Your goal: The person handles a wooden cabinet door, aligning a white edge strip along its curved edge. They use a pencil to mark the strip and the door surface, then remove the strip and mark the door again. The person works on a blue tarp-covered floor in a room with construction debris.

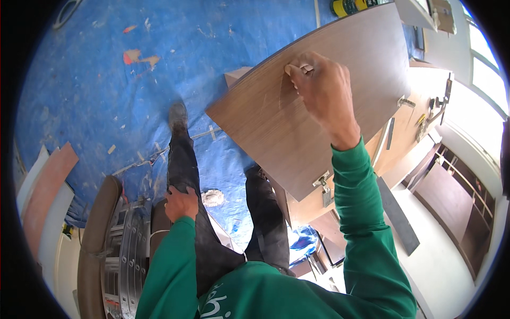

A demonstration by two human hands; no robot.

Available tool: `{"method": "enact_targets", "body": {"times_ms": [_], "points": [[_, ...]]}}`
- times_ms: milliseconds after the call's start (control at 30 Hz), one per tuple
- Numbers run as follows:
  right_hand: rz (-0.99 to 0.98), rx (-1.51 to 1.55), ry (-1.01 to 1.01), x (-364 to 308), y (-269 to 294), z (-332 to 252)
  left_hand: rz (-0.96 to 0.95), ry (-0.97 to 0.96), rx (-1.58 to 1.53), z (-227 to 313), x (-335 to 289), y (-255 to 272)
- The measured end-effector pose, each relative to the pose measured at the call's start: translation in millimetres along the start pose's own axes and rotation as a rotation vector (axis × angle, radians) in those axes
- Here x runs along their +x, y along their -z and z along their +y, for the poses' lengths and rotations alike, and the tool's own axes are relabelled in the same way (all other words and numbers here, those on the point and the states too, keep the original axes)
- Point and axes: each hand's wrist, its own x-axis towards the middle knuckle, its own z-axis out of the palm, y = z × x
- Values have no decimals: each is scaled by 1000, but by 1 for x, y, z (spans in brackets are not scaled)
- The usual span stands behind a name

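Observation:
A brown wood-grain cabinet door (pixel 319 122) with metal hinges (pixel 322 182) along its near edge lies in front of me, slanting up to the right. My right hand (pixel 325 90) is over its far left part, fingers curled and pinched close to the surface. Something small and pale shows between those fingers, but its kind is hidden. Faint light scratches or lines mark the wood beside the hand. My left hand (pixel 181 204) rests on my left knee, holding nothing, with its fingers laid over the dark trousers.
Blue sheeting (pixel 95 95) with torn patches covers the floor. A folded metal ladder (pixel 127 255) and a brown padded armrest (pixel 98 239) stand at my left. A pale wooden cabinet body (pixel 409 133) sits under and beyond the door. A yellow-and-black container (pixel 345 6) is at the far edge.

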Motion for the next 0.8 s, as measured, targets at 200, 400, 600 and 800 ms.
{"method": "enact_targets", "body": {"times_ms": [200,400,600,800], "points": [[22,-99,166,-5,-7,7,17,4,-9,-5,0,-6],[26,183,280,-74,-17,36,-23,-30,107,12,0,-1],[335,44,-421,-285,43,94,87,-12,171,13,-3,-37],[419,-129,-564,-352,73,186,-170,-300,476,-10,34,-45]]}}
